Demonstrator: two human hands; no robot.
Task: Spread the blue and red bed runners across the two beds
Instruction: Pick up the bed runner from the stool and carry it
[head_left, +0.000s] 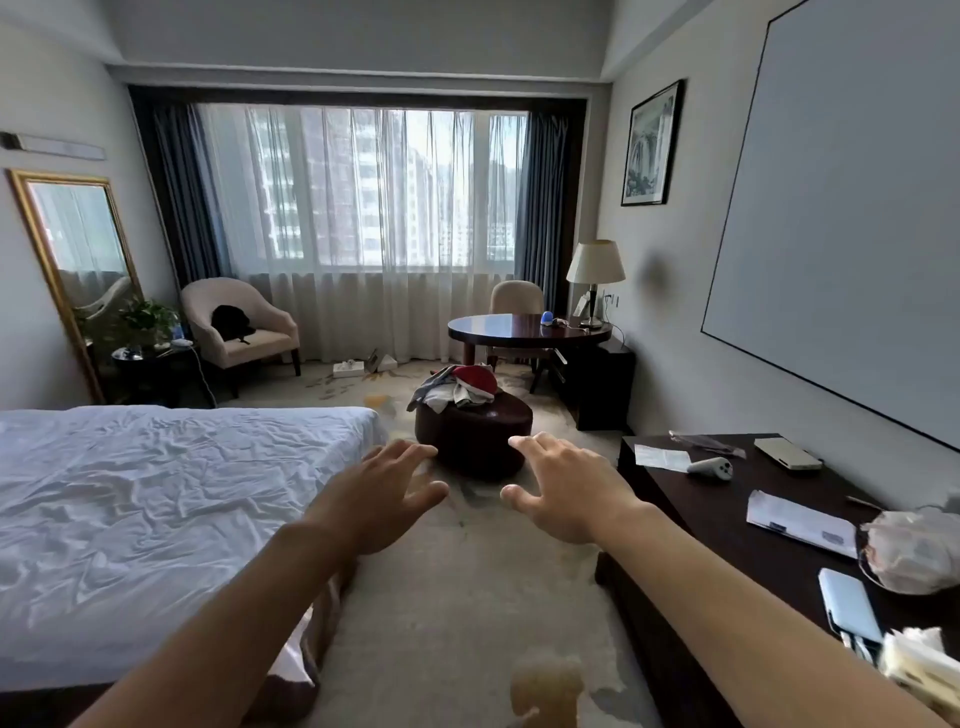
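Only one bed (156, 499) shows, at nine o'clock, its foot and left side cut off by the frame; the white sheet on it is soft and heavily creased. A heap of cloth (457, 387) lies at twelve o'clock on a dark, glossy, rounded ottoman (475, 431). The heap is crumpled: a red piece (475, 378) tops it, grey and pale folds sit beneath, and whether any of it is a blue runner cannot be made out.

Both bare forearms reach forward over the patterned carpet. The left hand (384, 493) hovers past the bed's corner and the right hand (566, 488) beside it, well apart from the heap. The fingers of both are spread and straight, holding nothing.

At three o'clock a dark wooden tabletop (727, 493) runs out of frame; it carries papers, a pale controller (710, 466), a flat phone-like slab (787, 453), a light blue power bank (848, 603) and a crinkled plastic bag (914, 551), partly cropped. Sheer curtains blur the buildings outside.
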